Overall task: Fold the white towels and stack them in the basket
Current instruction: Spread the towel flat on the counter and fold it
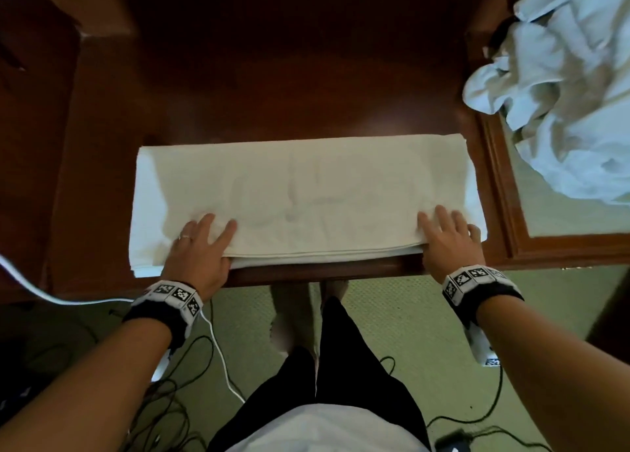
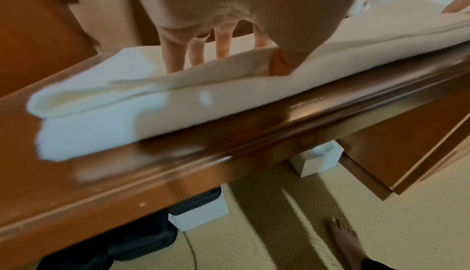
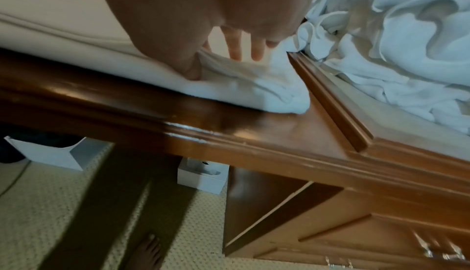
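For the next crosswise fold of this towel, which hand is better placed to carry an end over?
Probably right. The right hand sits almost at the folded towel's right end, thumb tucked under the near edge. The left hand lies further in from its end.

Under the dark wooden surface [image 1: 272,76], white boxes [image 2: 201,217] stand on the green carpet [image 1: 392,332]; black cables [image 1: 191,349] trail across that carpet.

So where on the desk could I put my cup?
Behind the folded towel, the dark desk top is bare. A bare strip also runs left of it. The right side is crowded: the crumpled towels cover it. Both hands hold the front edge.
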### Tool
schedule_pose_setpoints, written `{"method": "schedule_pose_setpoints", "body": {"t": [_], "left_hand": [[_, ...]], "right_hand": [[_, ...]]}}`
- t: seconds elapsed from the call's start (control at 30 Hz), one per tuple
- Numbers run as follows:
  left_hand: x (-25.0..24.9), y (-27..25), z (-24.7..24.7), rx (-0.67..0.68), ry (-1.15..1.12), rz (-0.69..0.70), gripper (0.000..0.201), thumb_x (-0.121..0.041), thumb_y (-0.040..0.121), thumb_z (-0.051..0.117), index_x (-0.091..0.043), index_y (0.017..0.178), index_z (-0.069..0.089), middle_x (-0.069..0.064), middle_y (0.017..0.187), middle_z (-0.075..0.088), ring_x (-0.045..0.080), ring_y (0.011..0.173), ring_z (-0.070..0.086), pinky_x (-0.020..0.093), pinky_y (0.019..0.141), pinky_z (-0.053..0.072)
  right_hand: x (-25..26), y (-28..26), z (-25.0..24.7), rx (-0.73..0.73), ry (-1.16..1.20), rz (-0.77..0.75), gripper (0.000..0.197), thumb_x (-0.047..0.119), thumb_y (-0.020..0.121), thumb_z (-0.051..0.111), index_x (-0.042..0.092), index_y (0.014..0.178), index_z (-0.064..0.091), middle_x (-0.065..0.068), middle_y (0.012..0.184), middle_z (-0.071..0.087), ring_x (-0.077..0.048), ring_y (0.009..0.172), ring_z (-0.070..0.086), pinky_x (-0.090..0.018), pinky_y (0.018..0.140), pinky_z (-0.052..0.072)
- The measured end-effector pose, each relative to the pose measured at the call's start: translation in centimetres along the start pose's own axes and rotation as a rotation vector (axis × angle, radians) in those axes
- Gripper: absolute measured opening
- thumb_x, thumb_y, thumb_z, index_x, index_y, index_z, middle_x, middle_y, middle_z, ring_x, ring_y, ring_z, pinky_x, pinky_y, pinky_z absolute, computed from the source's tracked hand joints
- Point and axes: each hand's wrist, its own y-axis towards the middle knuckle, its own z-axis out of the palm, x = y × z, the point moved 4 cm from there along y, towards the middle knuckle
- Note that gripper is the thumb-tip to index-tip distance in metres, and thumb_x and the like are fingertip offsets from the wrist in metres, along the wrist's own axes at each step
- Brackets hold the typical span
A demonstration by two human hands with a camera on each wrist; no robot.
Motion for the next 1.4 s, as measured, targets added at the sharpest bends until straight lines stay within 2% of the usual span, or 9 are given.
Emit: {"method": "schedule_pose_setpoints", "body": {"t": [0.23,0.5,0.7,0.87,0.97,1.13,1.23,1.3,1.4], "left_hand": [[0.1,1.5,-0.8,-0.098,-0.048,0.075,0.072,-0.003,0.082,0.068,-0.021,0.149,0.048,0.017,0.154,0.041,0.048,0.136,0.039,0.066,0.104,0.04],[-0.4,-0.2,1.3,-0.092,-0.017,0.069,0.059,-0.018,0.092,0.057,-0.024,0.15,0.045,0.012,0.159,0.036,0.045,0.14,0.036,0.068,0.104,0.036],[0.3,-0.9,1.6,-0.076,-0.068,0.039,0.066,-0.039,0.089,0.036,-0.016,0.15,0.044,0.015,0.159,0.036,0.041,0.141,0.037,0.062,0.108,0.036],[3.1,-1.6,1.3,-0.11,-0.047,0.058,0.061,-0.021,0.093,0.05,-0.02,0.153,0.038,0.015,0.161,0.032,0.046,0.143,0.031,0.068,0.108,0.031],[4.5,-2.8,1.3,-0.101,-0.089,0.16,0.082,0.001,0.087,0.066,-0.026,0.156,0.033,0.014,0.163,0.027,0.047,0.145,0.028,0.067,0.11,0.034],[3.6,-3.2,0.9,-0.038,-0.009,0.131,0.065,-0.06,0.096,0.039,-0.026,0.152,0.042,0.013,0.159,0.035,0.041,0.143,0.034,0.058,0.112,0.035],[1.6,-1.4,-0.6,-0.117,-0.067,0.088,0.075,-0.069,0.091,0.032,-0.014,0.131,0.065,0.016,0.135,0.057,0.037,0.127,0.048,0.052,0.103,0.038],[-0.7,0.6,-0.9,-0.114,-0.083,0.094,0.075,-0.069,0.092,0.029,-0.017,0.137,0.06,0.015,0.14,0.054,0.036,0.131,0.045,0.052,0.107,0.035],[-2.2,2.8,1.0,0.0,-0.006,0.071,0.079,-0.075,0.091,0.015,-0.034,0.159,0.02,0.006,0.167,0.016,0.036,0.152,0.014,0.059,0.118,0.016]], "right_hand": [[-3.1,2.3,-1.6,-0.155,0.162,-0.059,0.047,-0.003,0.083,0.055,0.01,0.128,0.057,-0.018,0.146,0.046,-0.044,0.133,0.042,-0.055,0.104,0.04],[-7.6,2.0,-0.2,-0.137,0.123,-0.038,0.039,-0.006,0.075,0.066,0.004,0.112,0.066,-0.02,0.136,0.055,-0.044,0.131,0.045,-0.056,0.099,0.046],[-7.0,0.3,1.3,-0.029,0.044,0.169,0.056,0.003,0.085,0.055,0.005,0.139,0.045,-0.018,0.158,0.026,-0.039,0.148,0.019,-0.057,0.115,0.027],[1.1,0.3,1.5,-0.236,0.164,-0.335,0.069,-0.014,0.068,0.061,0.008,0.133,0.055,-0.02,0.151,0.043,-0.045,0.137,0.041,-0.06,0.099,0.047],[1.0,-0.4,2.1,-0.26,0.35,-0.262,0.061,-0.015,0.079,0.059,0.017,0.132,0.061,-0.006,0.149,0.049,-0.032,0.139,0.043,-0.053,0.085,0.057],[1.2,-1.8,1.8,-0.343,0.418,-0.236,0.027,0.015,0.089,0.054,0.008,0.108,0.071,-0.011,0.139,0.058,-0.035,0.133,0.049,-0.05,0.098,0.05],[2.8,-0.4,-0.3,-0.445,0.449,-0.201,0.034,0.027,0.084,0.043,0.001,0.081,0.066,-0.016,0.11,0.066,-0.036,0.1,0.055,-0.047,0.082,0.05],[5.7,0.9,-1.7,-0.473,0.43,-0.22,0.034,0.031,0.088,0.045,0.004,0.09,0.065,-0.015,0.111,0.062,-0.035,0.098,0.053,-0.048,0.08,0.048],[10.1,2.4,-1.1,-0.139,0.257,-0.267,0.058,0.055,0.099,0.031,0.027,0.15,0.034,-0.012,0.162,0.019,-0.038,0.146,0.02,-0.056,0.115,0.025]]}}
